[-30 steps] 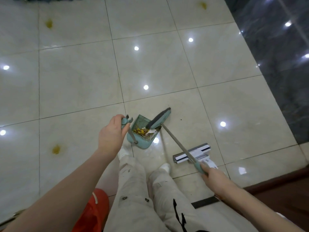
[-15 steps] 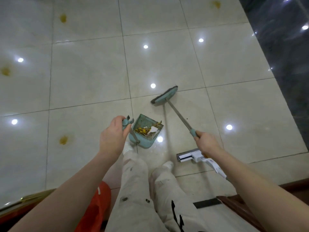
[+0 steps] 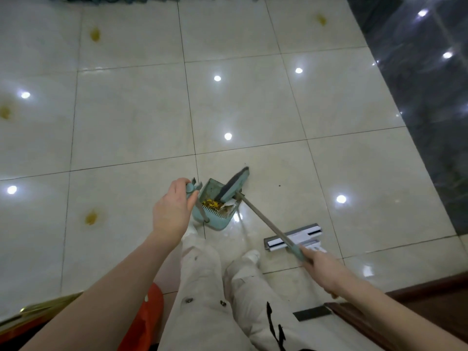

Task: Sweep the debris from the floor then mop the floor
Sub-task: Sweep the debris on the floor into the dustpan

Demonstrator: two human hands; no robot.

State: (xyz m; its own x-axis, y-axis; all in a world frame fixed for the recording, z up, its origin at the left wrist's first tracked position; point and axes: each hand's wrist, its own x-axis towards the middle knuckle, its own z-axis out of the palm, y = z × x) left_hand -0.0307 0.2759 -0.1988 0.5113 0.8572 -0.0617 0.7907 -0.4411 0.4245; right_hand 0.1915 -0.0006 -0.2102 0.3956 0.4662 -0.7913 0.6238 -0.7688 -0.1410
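While left hand grips dustpan handle | right hand outstretched, fingers clenched round broom pole.

I've got my left hand wrapped round the teal dustpan handle, and the dustpan sits tilted on the cream tile floor with yellow debris inside. My right hand grips the broom, its head resting at the pan's mouth. A mop head lies flat just beside my right hand.
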